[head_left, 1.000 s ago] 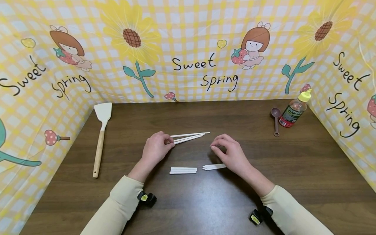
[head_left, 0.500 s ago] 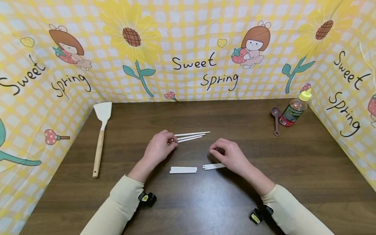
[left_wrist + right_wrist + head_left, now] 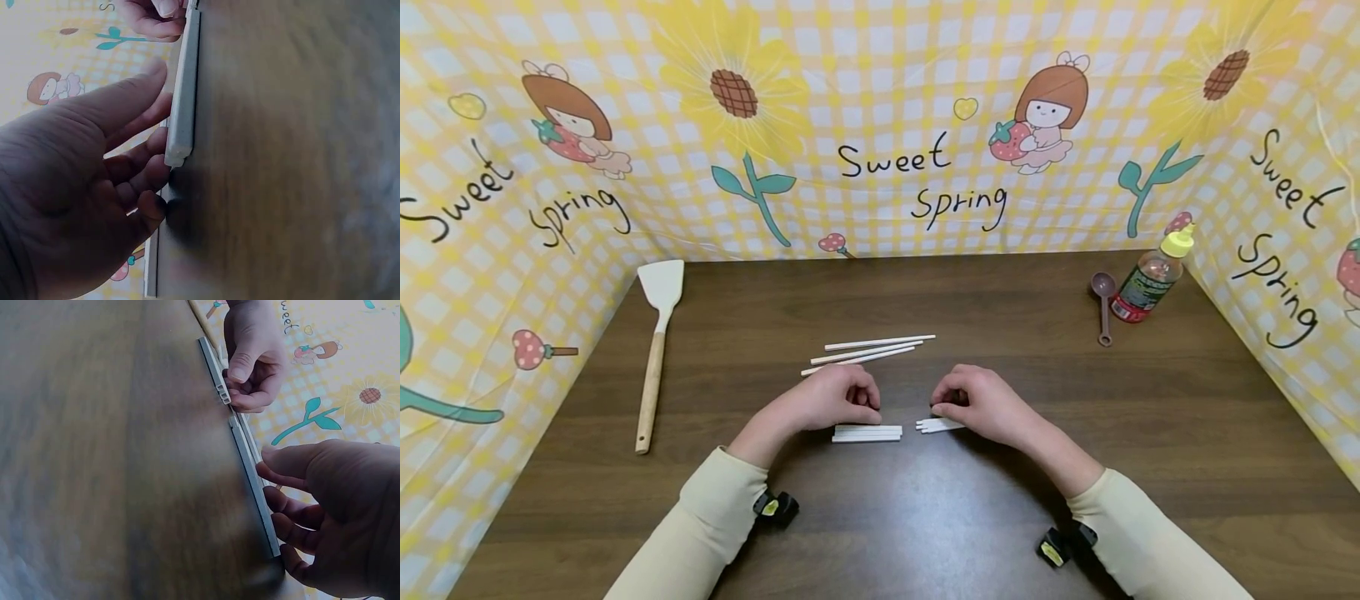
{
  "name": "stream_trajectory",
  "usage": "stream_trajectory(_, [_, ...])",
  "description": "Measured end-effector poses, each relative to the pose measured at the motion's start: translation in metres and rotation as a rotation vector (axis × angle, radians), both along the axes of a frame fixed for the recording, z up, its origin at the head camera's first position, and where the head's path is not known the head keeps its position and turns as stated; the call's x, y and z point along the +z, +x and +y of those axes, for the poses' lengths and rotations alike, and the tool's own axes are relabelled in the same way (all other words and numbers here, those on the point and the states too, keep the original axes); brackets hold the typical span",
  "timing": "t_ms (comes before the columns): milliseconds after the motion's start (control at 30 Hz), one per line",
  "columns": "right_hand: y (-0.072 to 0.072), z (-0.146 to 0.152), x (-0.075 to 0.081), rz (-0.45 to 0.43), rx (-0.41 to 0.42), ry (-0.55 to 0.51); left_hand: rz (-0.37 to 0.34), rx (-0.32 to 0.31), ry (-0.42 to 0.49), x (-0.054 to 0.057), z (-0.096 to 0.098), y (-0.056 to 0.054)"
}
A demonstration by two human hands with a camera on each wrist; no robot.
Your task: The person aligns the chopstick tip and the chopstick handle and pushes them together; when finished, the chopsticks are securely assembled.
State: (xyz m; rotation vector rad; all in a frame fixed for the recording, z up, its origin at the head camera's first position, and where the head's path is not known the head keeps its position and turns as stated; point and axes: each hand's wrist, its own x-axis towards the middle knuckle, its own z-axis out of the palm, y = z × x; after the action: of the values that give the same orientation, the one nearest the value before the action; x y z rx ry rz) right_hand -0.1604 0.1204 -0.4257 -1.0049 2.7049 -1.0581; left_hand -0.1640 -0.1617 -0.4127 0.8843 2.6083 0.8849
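We are seeing the left hand (image 3: 831, 400) coming away from the three long white sticks (image 3: 867, 351), whose near-left ends it was covering a second ago and which are now showing along their whole length. It is moving down to the left short bundle (image 3: 867, 433) and is now hovering just beyond its far edge. We are also watching the right hand (image 3: 988, 406) dropping closer to the right short bundle (image 3: 938, 426) and hiding more of it, while the gap between both hands is narrowing.
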Motion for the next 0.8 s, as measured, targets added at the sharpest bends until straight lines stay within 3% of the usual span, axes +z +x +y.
stream_trajectory(133, [0.0005, 0.0, 0.0, 0.007, 0.008, 0.027, -0.029, 0.002, -0.008, 0.0006, 0.0008, 0.0013])
stream_trajectory(800, [-0.0006, 0.0016, -0.0017, -0.001, 0.016, 0.054, 0.003, -0.008, -0.033, 0.0018, 0.0012, 0.0025])
